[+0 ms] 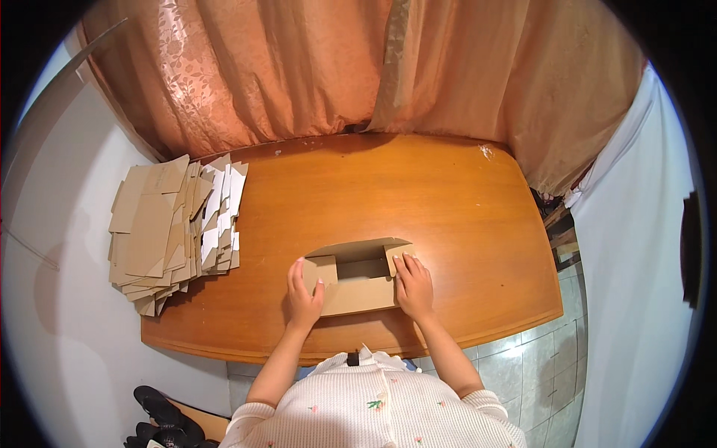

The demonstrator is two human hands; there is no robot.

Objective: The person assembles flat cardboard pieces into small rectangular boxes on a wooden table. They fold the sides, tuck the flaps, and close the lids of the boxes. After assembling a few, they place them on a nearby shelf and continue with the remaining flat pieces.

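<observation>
Fingers (298, 270) of the left hand (304, 305) were laid along the left end of an open cardboard box (360, 296), with the thumb set apart from them on the end flap (323, 270). The fingers of the right hand (416, 291) were kept close together and rested on the flap at the opposite end. Whether the cardboard was clamped by either hand could not be told, since the undersides of the grips were hidden.

The box was set on the table (463, 201), directly between the two hands, so neither was nearer; both were in touch with it. Its long axis was laid from left to right across the body, the right end turned slightly away, and its opening was faced upward. The relation judged to matter most was this: one short end was covered by each hand, while the long front and back panels were left free.

The near table edge was passed over by both forearms, with a strip of wood left before the box. A pile of flat cardboard (153, 224) was placed well apart to the left. The widest room was offered beyond the box, toward the curtain (299, 67), and to the right.
</observation>
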